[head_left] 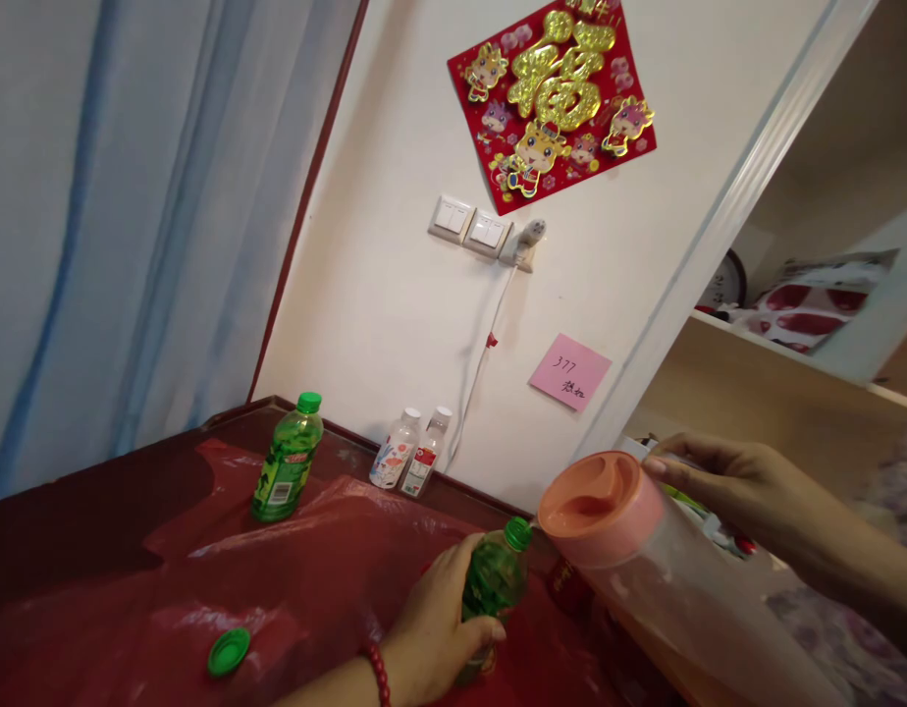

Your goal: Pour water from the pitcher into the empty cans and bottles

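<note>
My left hand (435, 624), with a red bead bracelet at the wrist, is wrapped round a green-labelled bottle (498, 574) whose cap is off. A translucent pitcher (689, 599) with an orange lid (597, 501) tilts toward the bottle, its spout close to the bottle's mouth. My right hand (733, 481) is at the pitcher's upper right side, its thumb and fingers pinched at the lid's edge; the pitcher's handle cannot be made out. A loose green cap (228, 651) lies on the red table cover at the lower left.
A capped green bottle (288, 458) stands at the back left of the table (225, 579). Beside the wall are two small white-capped bottles (396, 450). A white cable (479, 363) hangs from the socket. Shelves (807, 358) with bags are on the right.
</note>
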Tool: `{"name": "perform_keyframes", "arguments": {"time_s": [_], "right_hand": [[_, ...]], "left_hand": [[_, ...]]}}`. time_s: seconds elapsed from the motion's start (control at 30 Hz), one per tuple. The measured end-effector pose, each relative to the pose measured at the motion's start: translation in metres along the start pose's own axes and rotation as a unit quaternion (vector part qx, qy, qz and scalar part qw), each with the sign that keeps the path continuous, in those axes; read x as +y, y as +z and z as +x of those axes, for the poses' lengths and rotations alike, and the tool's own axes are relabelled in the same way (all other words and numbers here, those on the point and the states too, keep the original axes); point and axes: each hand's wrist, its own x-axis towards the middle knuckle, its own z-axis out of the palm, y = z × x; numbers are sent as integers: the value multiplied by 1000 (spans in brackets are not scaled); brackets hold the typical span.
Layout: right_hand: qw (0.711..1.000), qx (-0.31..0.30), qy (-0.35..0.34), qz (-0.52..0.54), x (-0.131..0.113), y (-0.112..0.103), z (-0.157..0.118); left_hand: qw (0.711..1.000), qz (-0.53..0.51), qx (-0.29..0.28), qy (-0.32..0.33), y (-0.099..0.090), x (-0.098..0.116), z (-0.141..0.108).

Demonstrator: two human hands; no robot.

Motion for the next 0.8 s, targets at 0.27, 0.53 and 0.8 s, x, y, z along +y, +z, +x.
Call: {"name": "perform_keyframes", "arguments": {"time_s": [0.27, 0.53, 0.8], "right_hand": [[1000, 0, 8, 3, -7, 0, -1], [1000, -8, -5, 17, -5, 2, 2], [1000, 0, 6, 5, -5, 2, 1]], "left_hand": [[1000, -14, 4, 18, 0, -3, -2], [999, -23, 1, 23, 1, -4, 0], [1000, -8, -1, 24, 0, -2, 0]]}}
